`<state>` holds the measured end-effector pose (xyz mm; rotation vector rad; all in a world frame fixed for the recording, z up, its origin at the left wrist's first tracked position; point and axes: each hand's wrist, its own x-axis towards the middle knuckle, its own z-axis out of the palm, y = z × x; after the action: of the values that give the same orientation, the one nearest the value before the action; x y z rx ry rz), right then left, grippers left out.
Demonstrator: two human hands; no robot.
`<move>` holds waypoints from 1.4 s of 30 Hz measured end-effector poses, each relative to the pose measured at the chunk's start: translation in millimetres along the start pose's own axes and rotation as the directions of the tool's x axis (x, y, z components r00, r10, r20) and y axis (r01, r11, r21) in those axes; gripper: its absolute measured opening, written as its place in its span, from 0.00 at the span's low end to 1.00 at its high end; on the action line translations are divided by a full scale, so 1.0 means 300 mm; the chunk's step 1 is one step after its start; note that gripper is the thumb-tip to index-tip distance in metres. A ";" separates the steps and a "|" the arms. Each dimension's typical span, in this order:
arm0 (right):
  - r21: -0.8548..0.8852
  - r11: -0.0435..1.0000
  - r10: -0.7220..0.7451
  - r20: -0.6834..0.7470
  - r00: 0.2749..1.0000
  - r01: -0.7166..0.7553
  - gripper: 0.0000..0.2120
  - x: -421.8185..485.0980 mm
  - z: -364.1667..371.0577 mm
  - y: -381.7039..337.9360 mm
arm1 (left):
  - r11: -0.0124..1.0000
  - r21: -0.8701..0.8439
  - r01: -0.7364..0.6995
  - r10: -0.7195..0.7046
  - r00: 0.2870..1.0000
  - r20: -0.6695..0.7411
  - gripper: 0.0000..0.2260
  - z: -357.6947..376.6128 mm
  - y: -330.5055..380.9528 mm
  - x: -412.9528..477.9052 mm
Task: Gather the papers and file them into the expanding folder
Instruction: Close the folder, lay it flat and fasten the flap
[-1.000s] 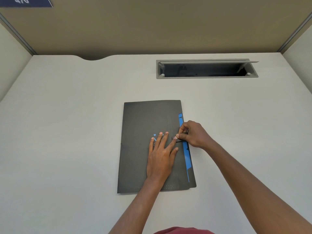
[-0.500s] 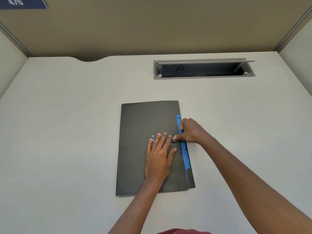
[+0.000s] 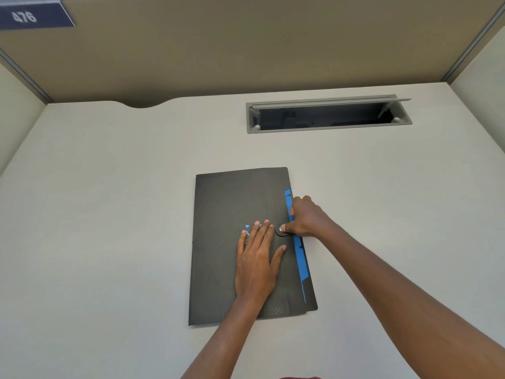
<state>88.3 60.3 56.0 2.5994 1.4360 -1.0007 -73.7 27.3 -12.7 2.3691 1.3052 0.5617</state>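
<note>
A black expanding folder (image 3: 226, 209) lies flat and closed in the middle of the desk, with blue divider tabs (image 3: 298, 250) showing along its right edge. My left hand (image 3: 257, 262) rests palm down on the cover, fingers spread. My right hand (image 3: 306, 218) is curled at the folder's right edge, its thumb pressing on the small round closure tab (image 3: 281, 233) of the flap. No loose papers are visible.
The white desk (image 3: 109, 214) has a grey cable tray opening (image 3: 328, 116) with its lid raised at the back right. Tan partition walls (image 3: 246, 50) enclose the desk, with a blue number plate (image 3: 32, 17) at the top left.
My right hand has gone from pinching the closure tab with its fingertips to pressing it down with the thumb. My left hand has stayed flat on the cover.
</note>
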 end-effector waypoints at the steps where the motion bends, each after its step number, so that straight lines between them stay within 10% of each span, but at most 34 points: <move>1: 0.029 0.999 -0.016 -0.017 1.000 0.016 0.26 -0.007 0.001 0.012 | 1.000 -0.022 0.008 -0.008 1.000 0.004 0.24 -0.004 0.000 0.001; 12: 0.161 0.986 0.009 -0.301 0.953 0.041 0.14 -0.108 0.061 0.112 | 0.980 -0.108 0.169 -0.194 0.934 -0.300 0.14 -0.192 -0.058 0.023; 16: 0.028 0.999 0.028 -0.220 0.975 -0.023 0.12 -0.166 0.084 0.080 | 0.831 0.137 0.540 -0.505 0.834 -0.222 0.22 -0.277 -0.162 0.032; 20: 0.059 0.998 0.043 -0.160 0.986 -0.034 0.19 -0.207 0.124 -0.002 | 0.789 0.229 0.570 -0.567 0.819 -0.088 0.19 -0.297 -0.207 0.021; 24: 0.116 0.992 0.067 -0.147 0.987 -0.050 0.29 -0.216 0.139 -0.041 | 0.759 -0.073 0.646 -0.650 0.757 -0.059 0.19 -0.303 -0.206 0.051; 32: 0.420 0.900 0.204 -0.168 0.964 -0.118 0.12 -0.168 0.116 0.044 | 0.624 -0.403 0.670 -0.744 0.667 -0.043 0.03 -0.306 -0.257 0.052; 42: 0.652 0.757 0.174 -0.270 0.947 0.047 0.07 -0.145 0.126 0.091 | 0.322 -0.807 0.495 -0.761 0.642 0.090 0.06 -0.293 -0.284 0.057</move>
<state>73.0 0.1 41.5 3.4209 1.1674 -1.3213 -170.4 95.9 21.9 0.9061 1.5481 0.9958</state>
